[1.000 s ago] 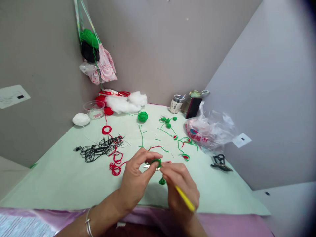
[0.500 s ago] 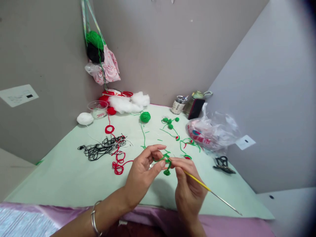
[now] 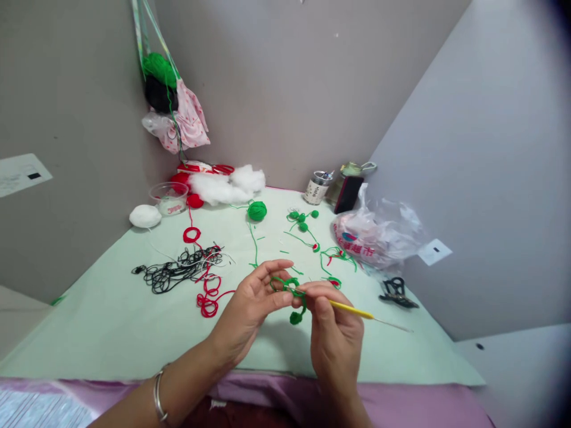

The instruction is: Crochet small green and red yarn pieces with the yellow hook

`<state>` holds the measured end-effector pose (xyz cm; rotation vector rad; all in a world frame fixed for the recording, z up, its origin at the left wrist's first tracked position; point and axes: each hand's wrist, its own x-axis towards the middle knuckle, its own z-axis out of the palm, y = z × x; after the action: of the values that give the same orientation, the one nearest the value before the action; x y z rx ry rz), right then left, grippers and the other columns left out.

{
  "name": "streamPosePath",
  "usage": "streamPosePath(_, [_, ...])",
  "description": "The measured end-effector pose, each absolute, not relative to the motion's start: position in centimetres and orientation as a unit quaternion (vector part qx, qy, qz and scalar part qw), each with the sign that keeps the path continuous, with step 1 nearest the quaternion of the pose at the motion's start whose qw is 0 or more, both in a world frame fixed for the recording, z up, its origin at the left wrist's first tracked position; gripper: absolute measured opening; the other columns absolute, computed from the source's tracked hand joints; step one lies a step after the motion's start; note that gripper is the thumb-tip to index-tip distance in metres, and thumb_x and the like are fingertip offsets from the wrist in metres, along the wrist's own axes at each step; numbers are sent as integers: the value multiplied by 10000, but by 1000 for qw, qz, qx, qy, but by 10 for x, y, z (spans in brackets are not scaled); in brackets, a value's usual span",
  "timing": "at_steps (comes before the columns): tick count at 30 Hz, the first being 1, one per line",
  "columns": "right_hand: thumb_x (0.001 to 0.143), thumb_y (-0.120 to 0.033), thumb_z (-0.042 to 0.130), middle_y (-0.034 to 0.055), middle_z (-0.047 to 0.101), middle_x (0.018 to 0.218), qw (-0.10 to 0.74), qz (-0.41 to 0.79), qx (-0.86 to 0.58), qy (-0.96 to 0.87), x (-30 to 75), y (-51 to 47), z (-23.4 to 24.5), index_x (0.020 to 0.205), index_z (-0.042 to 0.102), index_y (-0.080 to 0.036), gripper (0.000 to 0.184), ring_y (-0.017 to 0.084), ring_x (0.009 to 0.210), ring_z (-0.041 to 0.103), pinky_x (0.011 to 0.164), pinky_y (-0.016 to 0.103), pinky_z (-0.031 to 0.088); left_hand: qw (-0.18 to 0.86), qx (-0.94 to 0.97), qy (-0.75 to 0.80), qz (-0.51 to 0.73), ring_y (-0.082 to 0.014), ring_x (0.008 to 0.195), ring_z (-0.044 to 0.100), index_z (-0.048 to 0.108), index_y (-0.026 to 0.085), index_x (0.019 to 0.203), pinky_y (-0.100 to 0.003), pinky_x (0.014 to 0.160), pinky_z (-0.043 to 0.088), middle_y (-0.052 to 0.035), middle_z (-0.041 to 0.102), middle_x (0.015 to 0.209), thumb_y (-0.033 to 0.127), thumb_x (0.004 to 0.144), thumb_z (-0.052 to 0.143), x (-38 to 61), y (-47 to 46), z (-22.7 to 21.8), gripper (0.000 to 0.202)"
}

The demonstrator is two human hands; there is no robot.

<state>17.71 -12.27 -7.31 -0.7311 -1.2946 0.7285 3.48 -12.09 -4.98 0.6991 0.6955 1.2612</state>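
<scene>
Between the thumb and fingers of my left hand (image 3: 256,303) is a small green crochet piece (image 3: 292,285), with a short strip and a round green knob hanging below it. A loop of green yarn runs by the left fingertips. My right hand (image 3: 336,333) is closed round a yellow-handled crochet hook (image 3: 352,308). The hook's front end meets the green piece, while its bare metal end points out to the right. Fingers hide part of the stitches. Beyond the hands, a green yarn ball (image 3: 257,211) sits on the pale green cloth.
Black yarn (image 3: 178,267) and red yarn (image 3: 209,297) lie tangled at left. White stuffing (image 3: 223,185) and a clear tub (image 3: 169,202) stand behind. Small green balls (image 3: 303,220), a plastic bag (image 3: 375,235), a phone (image 3: 349,195) and a black hair clip (image 3: 398,293) are to the right.
The crochet hook has swung from a downward slant to nearly level. The green piece has turned, showing a ring-like opening. The whole view has shifted slightly.
</scene>
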Motion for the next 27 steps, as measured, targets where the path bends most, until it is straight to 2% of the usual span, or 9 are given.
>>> streamPosePath(5, [1011, -374, 654, 19, 722, 832, 691, 444, -304, -483, 182, -112, -69, 941, 750, -219, 195, 111, 567, 628, 530, 259, 564, 659, 373, 351, 551, -167, 866, 629, 787, 204, 1089, -304, 841, 497, -38, 692, 965, 303, 801, 839, 32, -119, -57, 309])
streamPosePath(9, [970, -399, 700, 27, 706, 821, 706, 437, -356, -429, 189, -102, -68, 930, 742, -193, 214, 110, 575, 619, 491, 236, 532, 653, 428, 350, 517, -156, 753, 593, 782, 195, 1022, -284, 725, 469, -4, 669, 789, 334, 816, 838, 32, -118, -64, 255])
streamPosePath(12, [936, -397, 738, 27, 707, 845, 719, 423, -373, -407, 193, -99, -67, 913, 749, -185, 214, 99, 570, 612, 488, 227, 527, 681, 421, 330, 500, -145, 692, 574, 761, 191, 1051, -280, 675, 456, 9, 661, 754, 352, 809, 849, 33, -118, -65, 304])
streamPosePath(15, [957, -361, 719, 34, 730, 865, 722, 410, -354, -430, 195, -104, -66, 913, 766, -190, 182, 87, 542, 607, 470, 215, 518, 685, 401, 327, 512, -138, 685, 580, 746, 193, 1074, -273, 679, 460, 20, 656, 739, 337, 806, 854, 34, -119, -63, 323])
streamPosePath(20, [1022, -284, 623, 44, 724, 867, 701, 374, -282, -538, 198, -118, -64, 911, 764, -202, 197, 103, 524, 620, 421, 225, 505, 636, 423, 358, 537, -137, 712, 613, 742, 180, 889, -285, 734, 493, -16, 726, 824, 323, 832, 818, 32, -120, -60, 171])
streamPosePath(27, [1039, -133, 542, 62, 733, 933, 623, 264, -304, -670, 201, -130, -61, 1000, 758, -224, 238, 146, 671, 665, 516, 272, 553, 608, 446, 363, 548, -158, 747, 637, 730, 183, 873, -297, 743, 519, -20, 731, 810, 321, 852, 799, 30, -121, -59, 156])
